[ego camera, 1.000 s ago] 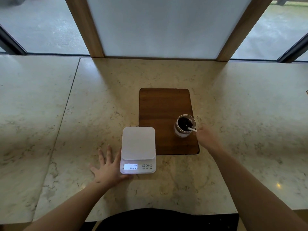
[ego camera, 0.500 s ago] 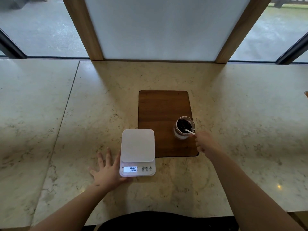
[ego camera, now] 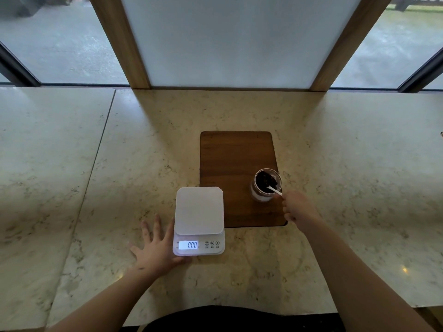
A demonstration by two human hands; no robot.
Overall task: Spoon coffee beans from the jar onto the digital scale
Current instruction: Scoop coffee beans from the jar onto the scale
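A small glass jar (ego camera: 260, 195) of dark coffee beans (ego camera: 265, 179) stands on the right side of a wooden board (ego camera: 230, 159). My right hand (ego camera: 298, 208) is just right of the jar and grips a white spoon (ego camera: 275, 190) whose bowl dips into the beans. The white digital scale (ego camera: 199, 210) sits left of the board, its platform bare and its display reading 0.00. My left hand (ego camera: 155, 251) lies flat on the counter, fingers spread, with the thumb against the scale's front left corner.
The marble counter (ego camera: 96, 188) runs wide on both sides, with a seam at the left. A frosted panel (ego camera: 227, 39) in a wooden frame and windows stand along the far edge. The counter's near edge is just below my arms.
My right hand has tightened on the spoon handle and shifted slightly toward me; the spoon stays in the jar. The left hand and scale have not moved on the counter.
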